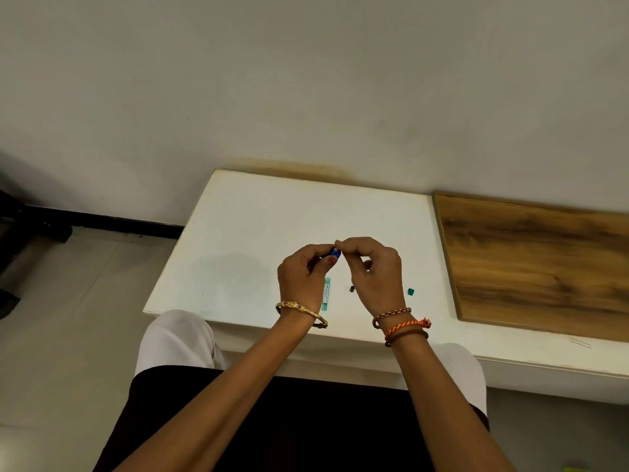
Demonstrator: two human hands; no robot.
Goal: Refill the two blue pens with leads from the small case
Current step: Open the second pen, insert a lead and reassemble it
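Over the white table [258, 233], our left hand [299, 277] curls its fingers round a blue pen [334, 252], only its end showing. Just below, the small case [326, 294] lies flat on the table. Our right hand [374, 270] pinches at the pen's end; whether a lead sits between those fingertips, we cannot tell. Right of the case lie a small dark piece [351, 288], then a green cap [411, 291]. We judge a thin lead could snap or slip if pushed in crooked.
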